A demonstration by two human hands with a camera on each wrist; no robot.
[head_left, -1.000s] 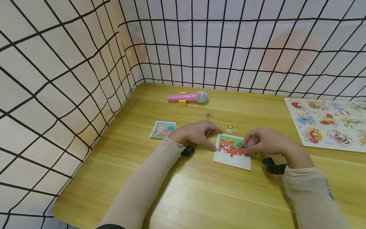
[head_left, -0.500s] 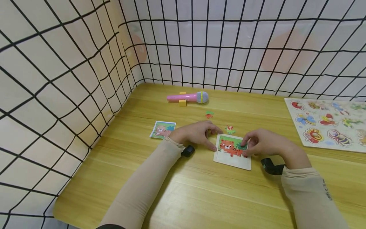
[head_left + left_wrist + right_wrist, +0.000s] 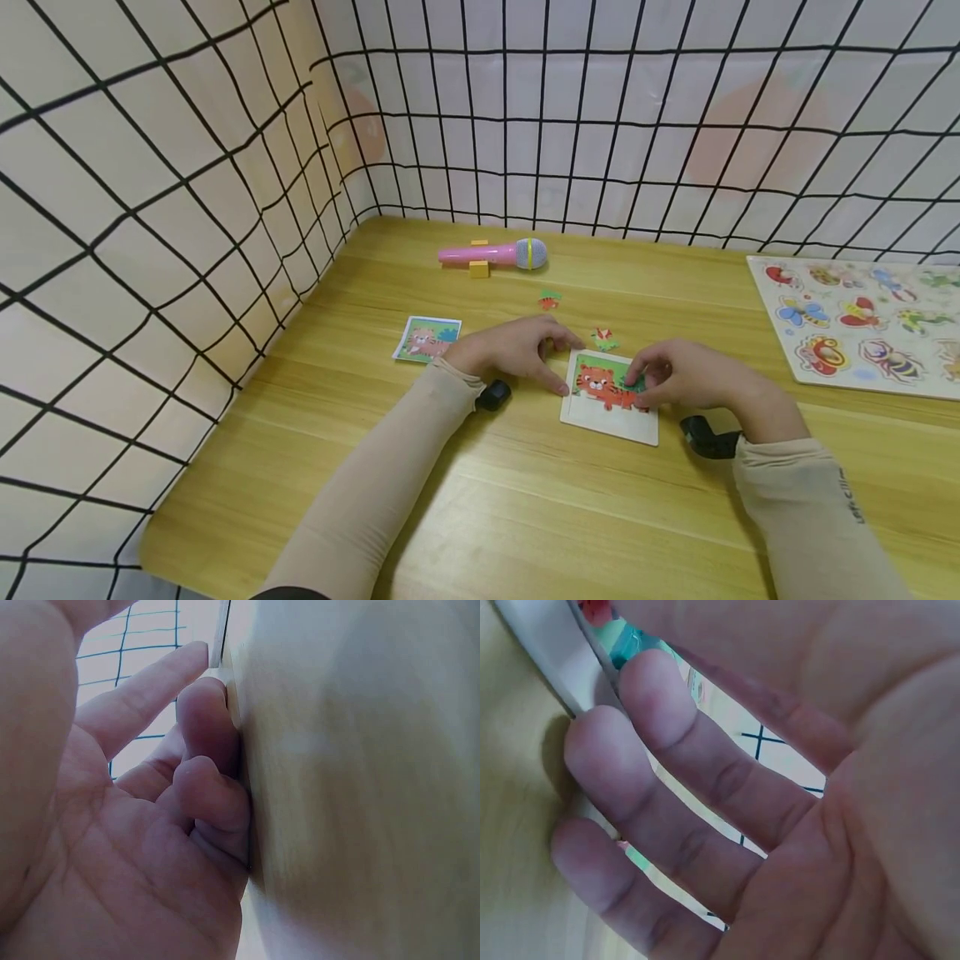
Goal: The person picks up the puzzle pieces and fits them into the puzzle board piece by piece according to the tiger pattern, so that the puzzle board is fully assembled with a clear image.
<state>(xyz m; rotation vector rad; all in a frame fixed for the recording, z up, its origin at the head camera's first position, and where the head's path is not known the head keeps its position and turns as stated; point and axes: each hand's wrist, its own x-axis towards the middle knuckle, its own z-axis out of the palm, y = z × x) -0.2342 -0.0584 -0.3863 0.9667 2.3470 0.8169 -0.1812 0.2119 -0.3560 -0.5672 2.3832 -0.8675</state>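
Observation:
A square jigsaw board [image 3: 611, 425] lies on the table, its orange tiger picture [image 3: 600, 382] partly assembled on a white tray. The left hand [image 3: 517, 348] rests at the board's left side, thumb and index fingertip touching the edge near the upper corner. In the left wrist view its index finger [image 3: 154, 690] is straight while other fingers bend against the table. The right hand [image 3: 693, 375] pinches a teal-green puzzle piece [image 3: 637, 386] at the picture's right side. Fingers hide part of that piece. Two loose puzzle pieces [image 3: 603, 339] [image 3: 550, 300] lie beyond the board.
A small tiger picture card [image 3: 427, 340] lies left of the left hand. Behind stands a pink toy microphone [image 3: 487, 255] on yellow blocks [image 3: 478, 269]. An insect puzzle board [image 3: 862, 325] is at the right. Black netting [image 3: 600, 117] borders the table.
The right hand has shifted slightly left over the board, with the teal-green piece moving left against the tiger picture. The left hand has stayed in place.

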